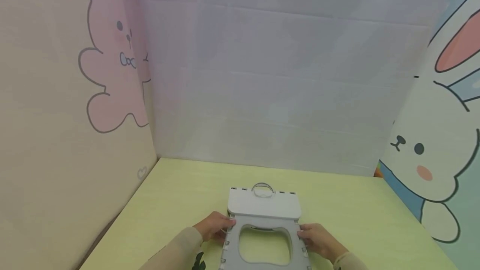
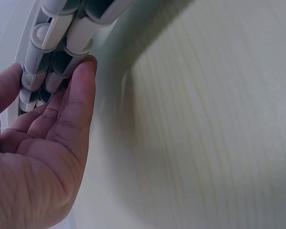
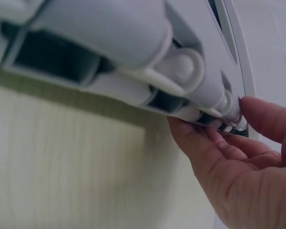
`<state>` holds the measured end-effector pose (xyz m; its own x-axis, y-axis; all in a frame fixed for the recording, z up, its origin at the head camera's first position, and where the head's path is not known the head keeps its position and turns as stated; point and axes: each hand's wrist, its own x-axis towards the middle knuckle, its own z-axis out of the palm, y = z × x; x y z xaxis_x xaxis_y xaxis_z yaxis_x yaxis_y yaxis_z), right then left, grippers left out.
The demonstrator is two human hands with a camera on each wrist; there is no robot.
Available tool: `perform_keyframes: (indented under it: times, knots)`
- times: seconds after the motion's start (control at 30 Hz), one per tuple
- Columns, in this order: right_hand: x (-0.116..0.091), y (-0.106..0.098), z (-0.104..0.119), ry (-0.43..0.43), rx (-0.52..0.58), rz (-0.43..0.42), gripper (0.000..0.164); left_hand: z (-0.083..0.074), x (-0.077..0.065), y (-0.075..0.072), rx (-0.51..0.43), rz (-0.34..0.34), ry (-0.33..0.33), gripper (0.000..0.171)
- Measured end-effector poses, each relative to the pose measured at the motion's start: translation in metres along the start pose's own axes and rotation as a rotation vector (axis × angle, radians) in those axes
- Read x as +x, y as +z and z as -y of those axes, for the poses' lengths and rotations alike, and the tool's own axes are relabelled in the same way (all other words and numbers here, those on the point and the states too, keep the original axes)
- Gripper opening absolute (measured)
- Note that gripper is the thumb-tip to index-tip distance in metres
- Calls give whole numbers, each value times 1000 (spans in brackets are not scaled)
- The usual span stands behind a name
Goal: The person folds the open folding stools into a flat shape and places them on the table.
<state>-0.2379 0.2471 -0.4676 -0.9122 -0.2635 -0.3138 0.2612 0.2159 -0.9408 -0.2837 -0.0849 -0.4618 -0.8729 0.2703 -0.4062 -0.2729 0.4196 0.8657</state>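
Observation:
A folding step stool point(image 1: 264, 204), white at the far part and grey nearer, lies folded flat at the front of the table. Its grey section surrounds a large opening, and a thin loop handle point(image 1: 262, 185) sticks up at the far end. My left hand point(image 1: 214, 225) grips the stool's left edge, thumb on top and fingers underneath. On the opposite edge, my right hand point(image 1: 318, 240) holds it the same way. Both wrist views show the hinged side edges point(image 2: 43, 40) close up, with round hinge knuckles point(image 3: 183, 69) between thumb and fingers. The near end runs out of the head view.
Pale yellow wood-grain covering point(image 1: 187, 186) spreads over the table. A whitish sheet point(image 1: 277, 86) closes off the back. Cloth walls with a pink cartoon animal point(image 1: 112, 74) on the left and a white rabbit point(image 1: 431, 166) on the right flank the table.

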Motion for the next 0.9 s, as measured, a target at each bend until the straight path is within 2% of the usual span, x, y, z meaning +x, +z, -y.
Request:
perform_keyframes:
  times: [0.3,0.53,0.73,0.9]
  knots:
    - [-1,3,1,43,-2,-25,48,0,1,0,13,-5,-11,28]
    - [2,7,-4,70,0,-36,44,5,1,1,28,-34,-28,27]
    - [5,7,-6,91,-7,-51,43,7,2,1,13,-26,-16,28]
    - [6,4,-6,99,-8,-53,43,5,3,2,39,-25,-24,28]
